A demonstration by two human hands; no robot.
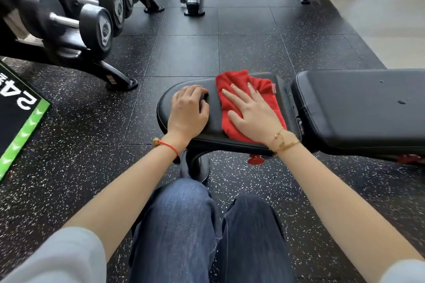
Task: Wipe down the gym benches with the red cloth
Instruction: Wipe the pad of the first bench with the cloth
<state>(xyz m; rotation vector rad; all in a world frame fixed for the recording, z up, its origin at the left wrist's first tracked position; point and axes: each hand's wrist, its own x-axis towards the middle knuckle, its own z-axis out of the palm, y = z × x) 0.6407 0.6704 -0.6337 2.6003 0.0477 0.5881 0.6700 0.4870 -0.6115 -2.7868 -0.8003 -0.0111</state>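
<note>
Right hand (254, 115) is flat, palm down, fingers spread on the red cloth (248, 103), pressing it onto the seat pad (213, 110) of the black bench. Not a closed grasp: open palm contact only, cloth pinned under it. The cloth is crumpled, covers the pad's right half, and sticks out past the fingertips on the far side and past the heel of the hand toward the near edge.

Left hand (188, 111) rests just left of the cloth on bare pad, fingers curled loosely, holding nothing; its fingertips are close to the cloth edge but not on it. Red string bracelet (166, 145) on the left wrist, gold chain bracelet (284, 141) on the right.

Right of the pressing hand, across a narrow gap, is the longer back pad (358, 108), with a few small marks on its surface. Below both wrists: the bench post (195, 163) and knees in blue jeans (184, 225). Far left of the hands, a dumbbell rack (76, 18). Speckled black rubber floor (253, 41) all round.
</note>
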